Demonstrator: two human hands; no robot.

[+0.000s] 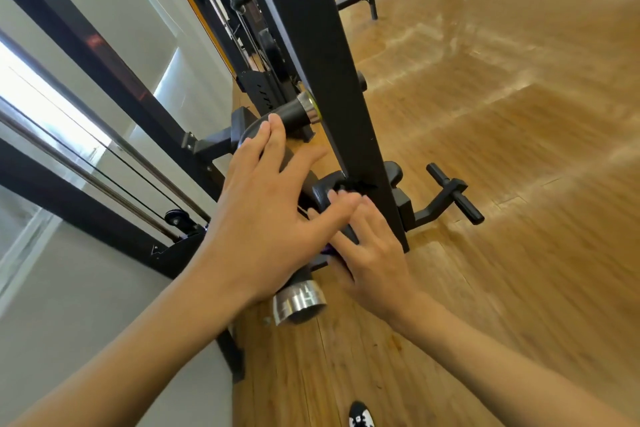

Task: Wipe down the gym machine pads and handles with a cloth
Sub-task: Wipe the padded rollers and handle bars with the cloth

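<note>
Slippage is the risk: right grip (375,253) lies flat, fingers straight, pressing the dark cloth (343,237) onto the black pad (320,192) beside the upright (329,80). Left grip (263,218) is spread, holding nothing. The unclutched cloth could drop.

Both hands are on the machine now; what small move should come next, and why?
Probably sweep the right hand along the black pad: it presses flat on what looks like a dark cloth there, while the left hand lies open above, holding nothing.
</note>
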